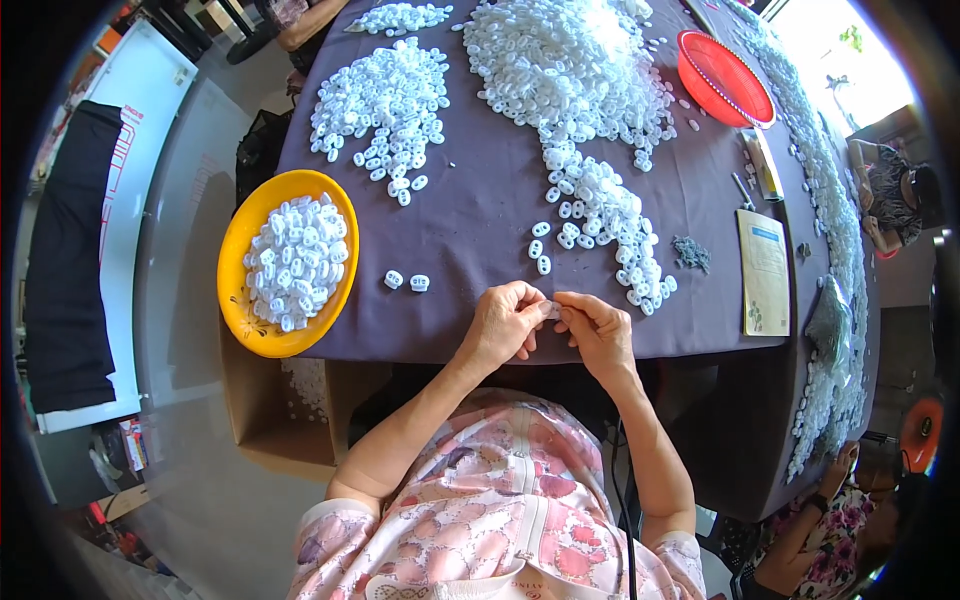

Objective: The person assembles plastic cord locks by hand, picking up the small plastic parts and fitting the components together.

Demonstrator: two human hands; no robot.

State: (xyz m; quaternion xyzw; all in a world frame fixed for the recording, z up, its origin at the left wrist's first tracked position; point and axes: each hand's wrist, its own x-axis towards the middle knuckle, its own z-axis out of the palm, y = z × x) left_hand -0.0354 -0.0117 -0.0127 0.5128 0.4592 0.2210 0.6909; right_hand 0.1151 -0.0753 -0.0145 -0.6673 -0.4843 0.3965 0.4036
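Just above the table's near edge, my left hand and my right hand meet at their fingertips. Both pinch one small whitish plastic piece, mostly covered by the fingers. Two white oval pieces with dark marks lie left of my left hand. Farther left, a yellow oval plate holds a heap of similar marked pieces. Ahead of my hands, loose white plastic pieces trail back to a large pile. A smaller pile lies at the far left.
A red basket stands at the far right of the dark tablecloth. Grey-green bits and a tan booklet lie to the right. Translucent pieces line another table. Below the plate sits a cardboard box. Other people sit nearby.
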